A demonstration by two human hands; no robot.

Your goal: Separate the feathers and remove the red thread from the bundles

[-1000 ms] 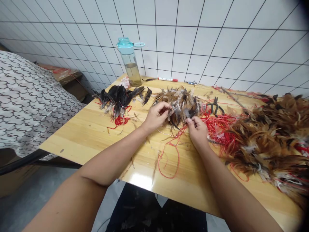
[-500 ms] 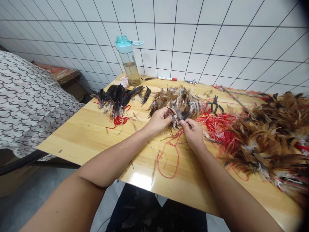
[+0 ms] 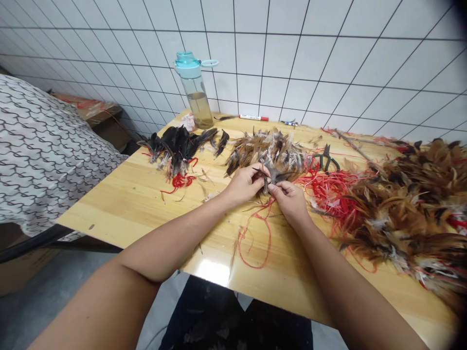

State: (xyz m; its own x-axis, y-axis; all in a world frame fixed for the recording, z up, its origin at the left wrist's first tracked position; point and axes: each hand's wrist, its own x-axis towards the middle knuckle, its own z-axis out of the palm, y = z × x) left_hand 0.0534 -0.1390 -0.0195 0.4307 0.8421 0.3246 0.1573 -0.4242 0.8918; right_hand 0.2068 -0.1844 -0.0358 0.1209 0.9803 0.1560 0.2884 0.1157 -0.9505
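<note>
My left hand pinches dark feathers between thumb and fingers, close to the table's middle. Right beside it, my right hand is closed with its thumb and forefinger on the lower ends of the same feathers. Below my hands a loop of red string lies on the wood, running up to the spot between them. Just behind them spreads a pile of brown and white feathers. My fingers hide where the string meets the feathers.
Black feathers with red string lie at the left. A water bottle and a red-capped marker stand or lie near the tiled wall. To the right are pliers, tangled red string, a stick and heaped brown feathers.
My two hands have drawn slightly closer together at the feathers. The right thumb has shifted a little left. The things on the table stay where they were.
</note>
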